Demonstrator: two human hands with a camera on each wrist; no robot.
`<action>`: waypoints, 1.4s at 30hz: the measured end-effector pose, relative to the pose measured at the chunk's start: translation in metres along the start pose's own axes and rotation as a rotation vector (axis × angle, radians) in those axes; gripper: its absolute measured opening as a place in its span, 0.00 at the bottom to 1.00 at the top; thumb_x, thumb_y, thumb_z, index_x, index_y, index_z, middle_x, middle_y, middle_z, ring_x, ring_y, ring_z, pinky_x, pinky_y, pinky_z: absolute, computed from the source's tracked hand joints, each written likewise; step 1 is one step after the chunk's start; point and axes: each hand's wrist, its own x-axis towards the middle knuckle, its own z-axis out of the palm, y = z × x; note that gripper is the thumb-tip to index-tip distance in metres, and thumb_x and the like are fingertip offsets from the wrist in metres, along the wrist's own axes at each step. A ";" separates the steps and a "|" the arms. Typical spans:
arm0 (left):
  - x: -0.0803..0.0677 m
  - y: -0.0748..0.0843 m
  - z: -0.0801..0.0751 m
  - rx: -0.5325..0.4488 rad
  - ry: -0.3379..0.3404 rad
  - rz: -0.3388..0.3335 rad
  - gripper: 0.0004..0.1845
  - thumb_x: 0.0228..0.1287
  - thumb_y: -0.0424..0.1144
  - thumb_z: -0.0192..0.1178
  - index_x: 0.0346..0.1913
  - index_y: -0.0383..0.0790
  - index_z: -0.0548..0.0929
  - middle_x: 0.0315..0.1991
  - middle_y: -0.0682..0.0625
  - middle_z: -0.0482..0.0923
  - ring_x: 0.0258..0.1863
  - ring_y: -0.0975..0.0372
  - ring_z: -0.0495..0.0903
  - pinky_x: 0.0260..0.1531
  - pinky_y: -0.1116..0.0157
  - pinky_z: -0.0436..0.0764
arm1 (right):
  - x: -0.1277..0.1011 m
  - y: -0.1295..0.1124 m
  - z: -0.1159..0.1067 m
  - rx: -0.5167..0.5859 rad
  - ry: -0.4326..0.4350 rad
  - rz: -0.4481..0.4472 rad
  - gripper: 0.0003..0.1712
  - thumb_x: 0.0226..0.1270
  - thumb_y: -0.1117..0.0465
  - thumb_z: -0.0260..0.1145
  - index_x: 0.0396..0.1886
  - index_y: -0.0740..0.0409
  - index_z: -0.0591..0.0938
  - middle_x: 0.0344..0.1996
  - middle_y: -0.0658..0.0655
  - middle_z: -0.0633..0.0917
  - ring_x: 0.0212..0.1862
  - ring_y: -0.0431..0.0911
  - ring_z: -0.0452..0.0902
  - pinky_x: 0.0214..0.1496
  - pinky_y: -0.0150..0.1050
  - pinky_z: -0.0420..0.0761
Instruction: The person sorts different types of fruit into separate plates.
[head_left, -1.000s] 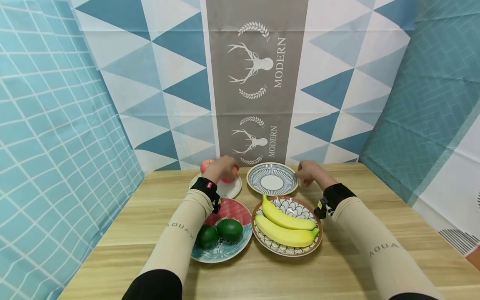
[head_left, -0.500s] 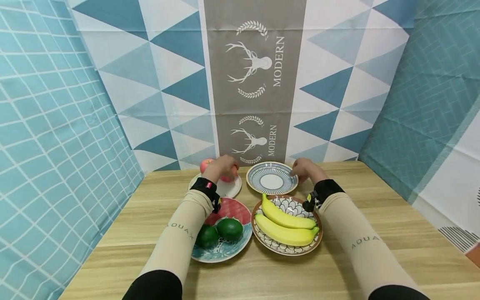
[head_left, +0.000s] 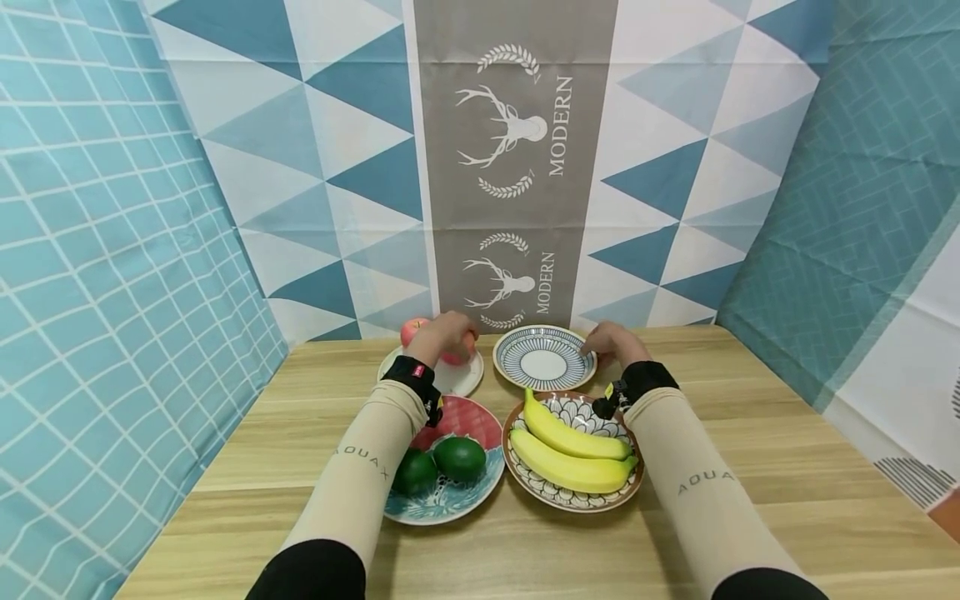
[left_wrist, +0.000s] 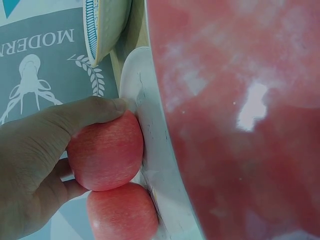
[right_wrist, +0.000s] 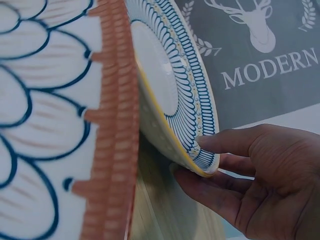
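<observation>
Seemingly both forearms outstretched, fingers (right_wrist: 220, 145) curled.

The head camera looks forward and down from above the near table edge, taking in both forearms, four plates and the far patterned backdrop. The left wrist camera sits very close behind the left hand (left_wrist: 35, 165), facing the far backdrop past the white plate (left_wrist: 150, 150). The right wrist camera, equally close, faces the blue-striped plate (right_wrist: 170, 95), which all three views share.

Both arms outstretched, left hand (head_left: 444, 333) and right hand (head_left: 611, 342) fingers curled.
</observation>
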 end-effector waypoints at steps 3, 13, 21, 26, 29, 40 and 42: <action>-0.001 0.001 0.000 -0.003 -0.004 0.002 0.25 0.53 0.35 0.75 0.58 0.42 0.88 0.55 0.45 0.84 0.55 0.51 0.80 0.57 0.54 0.79 | 0.001 0.004 0.000 0.062 -0.015 0.005 0.22 0.75 0.63 0.67 0.62 0.73 0.79 0.47 0.65 0.83 0.35 0.49 0.85 0.41 0.40 0.88; -0.002 0.002 0.000 0.010 0.008 0.000 0.24 0.54 0.35 0.76 0.57 0.43 0.89 0.55 0.45 0.84 0.55 0.51 0.80 0.58 0.55 0.79 | 0.007 0.010 -0.001 0.122 -0.037 0.004 0.24 0.77 0.63 0.66 0.66 0.72 0.77 0.43 0.63 0.82 0.33 0.47 0.86 0.40 0.40 0.88; -0.001 0.003 0.000 0.005 0.009 -0.015 0.24 0.56 0.35 0.75 0.58 0.43 0.89 0.55 0.45 0.84 0.55 0.51 0.79 0.58 0.55 0.79 | -0.010 0.005 -0.002 0.112 -0.030 -0.008 0.25 0.77 0.65 0.64 0.68 0.73 0.75 0.46 0.65 0.83 0.36 0.48 0.85 0.43 0.40 0.87; -0.002 0.003 0.001 0.002 0.010 -0.014 0.23 0.55 0.35 0.75 0.57 0.43 0.89 0.54 0.45 0.84 0.54 0.51 0.80 0.58 0.55 0.79 | -0.006 0.005 0.001 0.106 -0.025 -0.015 0.25 0.78 0.66 0.64 0.68 0.73 0.76 0.47 0.65 0.84 0.35 0.47 0.86 0.42 0.40 0.88; -0.002 0.004 0.001 0.008 0.019 -0.009 0.21 0.54 0.34 0.74 0.54 0.43 0.89 0.52 0.46 0.84 0.53 0.51 0.80 0.57 0.55 0.79 | -0.004 0.006 0.000 0.106 -0.027 -0.018 0.25 0.77 0.65 0.64 0.68 0.74 0.76 0.46 0.65 0.84 0.35 0.47 0.86 0.42 0.40 0.88; -0.003 0.008 0.001 -0.003 0.045 -0.012 0.15 0.53 0.32 0.74 0.46 0.42 0.88 0.47 0.46 0.83 0.48 0.52 0.79 0.53 0.56 0.79 | -0.010 0.005 0.000 0.100 -0.022 -0.031 0.26 0.77 0.67 0.64 0.70 0.74 0.74 0.47 0.66 0.83 0.36 0.48 0.86 0.44 0.41 0.88; -0.003 0.009 0.001 -0.002 0.035 -0.021 0.15 0.53 0.32 0.75 0.45 0.42 0.88 0.46 0.46 0.83 0.47 0.52 0.78 0.53 0.56 0.79 | -0.012 0.004 0.001 0.101 -0.028 -0.033 0.27 0.77 0.66 0.64 0.71 0.73 0.74 0.49 0.67 0.84 0.37 0.48 0.87 0.45 0.42 0.88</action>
